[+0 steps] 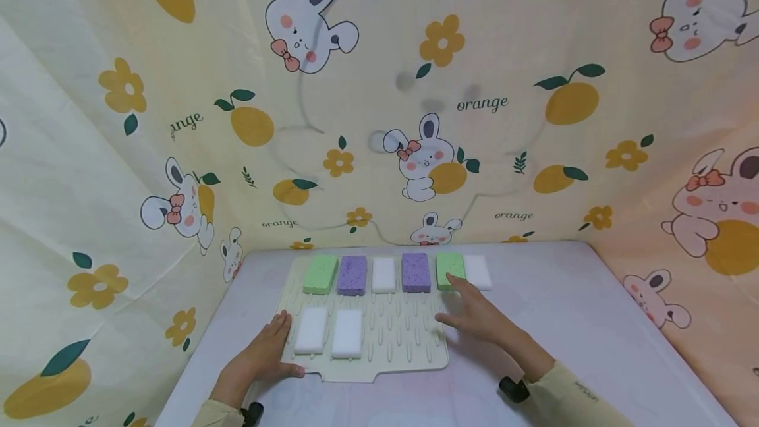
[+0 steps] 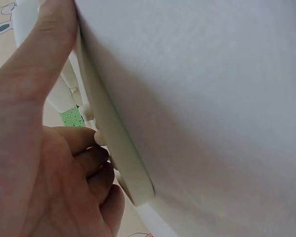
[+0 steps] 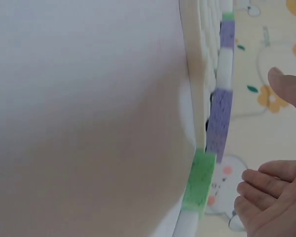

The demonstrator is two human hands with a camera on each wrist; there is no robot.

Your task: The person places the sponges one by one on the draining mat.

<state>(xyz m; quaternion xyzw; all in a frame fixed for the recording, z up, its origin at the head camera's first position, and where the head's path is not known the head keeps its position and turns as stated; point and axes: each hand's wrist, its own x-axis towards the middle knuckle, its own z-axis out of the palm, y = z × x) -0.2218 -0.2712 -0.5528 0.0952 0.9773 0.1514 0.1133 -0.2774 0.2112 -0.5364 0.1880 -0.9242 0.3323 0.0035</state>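
Note:
A cream ridged drying mat (image 1: 409,370) lies on the table with several block sponges on it. My left hand (image 1: 267,351) rests along the mat's left edge, thumb at the front corner; in the left wrist view its fingertips (image 2: 106,173) touch the ridged side. Over the mat's right edge hovers my right hand (image 1: 477,312), fingers extended and thumb apart, holding nothing. Its index finger overlaps a green sponge (image 1: 449,265) in the head view. In the right wrist view, that green sponge (image 3: 200,180) stands apart from the fingers.
Along the mat's back row sit another green sponge (image 1: 320,275), two purple sponges (image 1: 352,275) (image 1: 416,273) and a white sponge (image 1: 383,275). Two white sponges (image 1: 311,330) (image 1: 347,333) lie in front. One more white sponge (image 1: 477,273) is right of the mat. A printed curtain (image 1: 367,97) surrounds the table.

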